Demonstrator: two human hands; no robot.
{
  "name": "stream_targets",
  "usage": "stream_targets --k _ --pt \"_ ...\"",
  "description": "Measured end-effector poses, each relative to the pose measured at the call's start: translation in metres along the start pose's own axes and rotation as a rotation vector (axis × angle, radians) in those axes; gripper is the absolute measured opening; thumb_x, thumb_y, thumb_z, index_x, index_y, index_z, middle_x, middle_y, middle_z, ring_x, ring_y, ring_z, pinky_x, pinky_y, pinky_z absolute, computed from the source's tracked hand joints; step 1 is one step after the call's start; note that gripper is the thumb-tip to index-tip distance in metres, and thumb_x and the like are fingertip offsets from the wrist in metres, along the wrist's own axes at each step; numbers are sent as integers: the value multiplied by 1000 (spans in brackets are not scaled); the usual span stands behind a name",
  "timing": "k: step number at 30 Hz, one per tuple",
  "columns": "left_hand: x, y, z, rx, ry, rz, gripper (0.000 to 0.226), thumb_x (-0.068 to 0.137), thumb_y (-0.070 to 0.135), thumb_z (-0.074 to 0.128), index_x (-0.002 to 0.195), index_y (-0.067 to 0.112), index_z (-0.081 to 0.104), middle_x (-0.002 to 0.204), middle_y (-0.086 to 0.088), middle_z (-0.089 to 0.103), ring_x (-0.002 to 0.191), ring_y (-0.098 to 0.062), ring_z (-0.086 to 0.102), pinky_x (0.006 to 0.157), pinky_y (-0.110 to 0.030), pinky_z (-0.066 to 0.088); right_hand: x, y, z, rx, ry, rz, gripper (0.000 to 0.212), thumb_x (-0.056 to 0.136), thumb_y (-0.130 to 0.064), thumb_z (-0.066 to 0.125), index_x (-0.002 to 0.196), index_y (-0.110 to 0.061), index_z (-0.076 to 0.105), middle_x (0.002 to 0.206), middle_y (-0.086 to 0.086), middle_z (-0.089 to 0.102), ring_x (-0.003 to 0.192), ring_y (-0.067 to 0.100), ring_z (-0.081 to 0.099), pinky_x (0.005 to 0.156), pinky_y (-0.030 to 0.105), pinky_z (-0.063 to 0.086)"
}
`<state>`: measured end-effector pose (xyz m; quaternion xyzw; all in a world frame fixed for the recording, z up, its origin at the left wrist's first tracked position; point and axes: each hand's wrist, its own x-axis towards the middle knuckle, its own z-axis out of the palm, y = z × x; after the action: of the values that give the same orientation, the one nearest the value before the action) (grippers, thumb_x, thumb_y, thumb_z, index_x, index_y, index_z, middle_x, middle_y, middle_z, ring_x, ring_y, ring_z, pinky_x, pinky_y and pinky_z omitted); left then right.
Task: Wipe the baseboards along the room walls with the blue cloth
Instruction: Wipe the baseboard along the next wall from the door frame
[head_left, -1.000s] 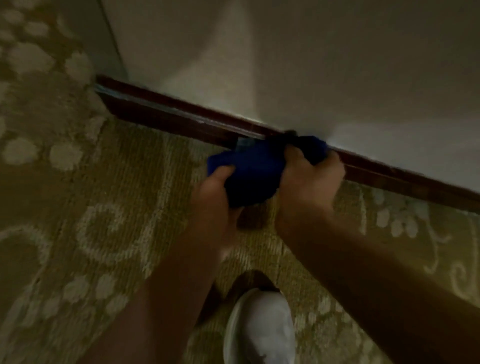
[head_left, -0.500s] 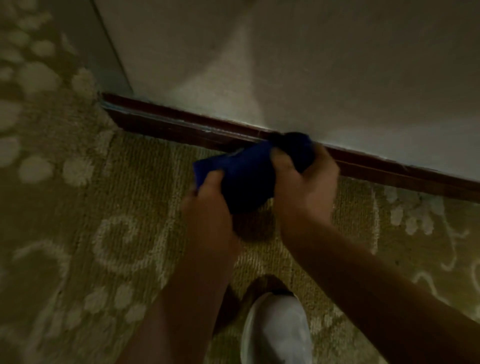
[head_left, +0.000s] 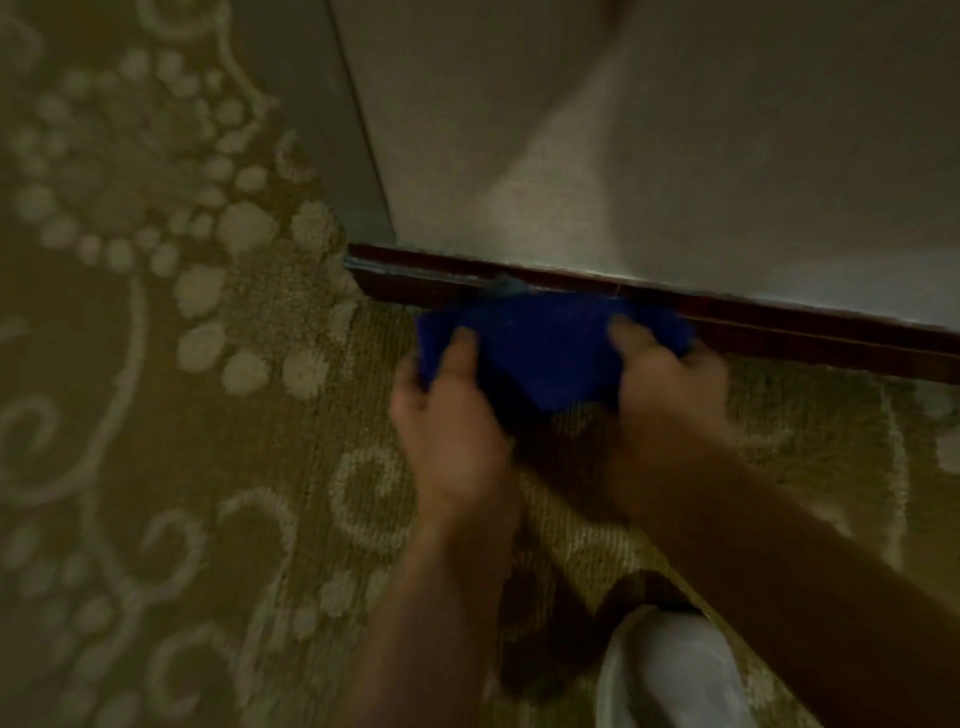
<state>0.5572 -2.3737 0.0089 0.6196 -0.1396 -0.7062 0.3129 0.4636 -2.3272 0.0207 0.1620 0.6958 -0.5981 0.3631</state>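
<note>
You have one view only, from the camera on your head. It looks steeply down and forward, close over the carpet (head_left: 156, 415), toward the foot of the wall (head_left: 675, 156) in the upper right of the frame. The baseboard (head_left: 805, 332) crosses the middle, your forearms reach in from the bottom edge.

Your floor is olive-gold carpet (head_left: 208, 467) with pale scrolls and dotted rings. A dark red-brown baseboard (head_left: 779, 332) stands on it along the wall. Your white shoe (head_left: 675, 670) rests on the carpet, well apart from the baseboard
</note>
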Motion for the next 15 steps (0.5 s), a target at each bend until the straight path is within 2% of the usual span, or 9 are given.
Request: stream_targets --k 2,4,6,7,9,10,11,13,15 --pt "14 21 -20 -33 45 113 29 97 21 58 125 18 64 116 -6 74 106 -24 72 88 -38 59 -8 18 13 57 -313 202 33 93 -10 64 125 -12 56 127 15 63 103 24 68 75 35 62" --pt "34 40 -32 -62 51 178 31 97 20 58 128 16 62 119 -8 73 107 -24 71 84 -37 60 -6 30 23 194 -468 368 48 92 -6 64 138 -12 50 135 15 60 113 28 65 81 38 60" --pt "46 48 -25 -47 39 213 33 96 21 59 129 16 59 121 -9 71 107 -26 71 82 -39 61 3 28 28 279 -476 437 49 92 -4 63 139 -15 51 134 12 60 115 30 63 83 40 58" --pt "47 45 -16 -19 57 229 33 96 22 59 128 17 58 121 -8 70 107 -26 71 82 -40 62 6 22 29 284 -450 435 49 92 -2 63 138 -14 51 134 13 60 114 30 62 78 39 59" --pt "42 30 2 48 75 269 28 97 22 56 125 22 58 122 -5 68 108 -25 69 89 -45 60 18 13 15 275 -402 407 45 92 0 61 135 -8 51 131 16 60 106 29 64 65 35 59" --pt "34 20 11 77 58 269 26 99 20 55 125 25 56 124 -2 67 110 -23 67 95 -47 57 26 13 3 263 -394 376 40 93 -2 57 133 -4 51 128 17 61 102 27 64 64 32 58" --pt "26 9 17 94 31 245 29 100 18 55 127 28 54 127 0 64 113 -21 65 100 -46 54 29 11 -9 283 -395 356 37 93 -4 54 131 -2 53 125 16 62 101 27 64 71 31 57" --pt "15 -5 23 80 -24 163 41 100 16 56 138 29 47 134 3 59 117 -18 62 104 -43 51 35 12 -30 382 -393 319 43 92 -9 51 134 -4 55 130 13 64 113 29 64 92 37 51" --pt "13 -1 17 70 -79 151 34 100 13 56 131 26 54 127 3 65 112 -18 66 98 -39 55 31 10 -35 538 -436 352 44 93 -10 50 136 -7 55 132 14 64 120 30 62 100 40 49"
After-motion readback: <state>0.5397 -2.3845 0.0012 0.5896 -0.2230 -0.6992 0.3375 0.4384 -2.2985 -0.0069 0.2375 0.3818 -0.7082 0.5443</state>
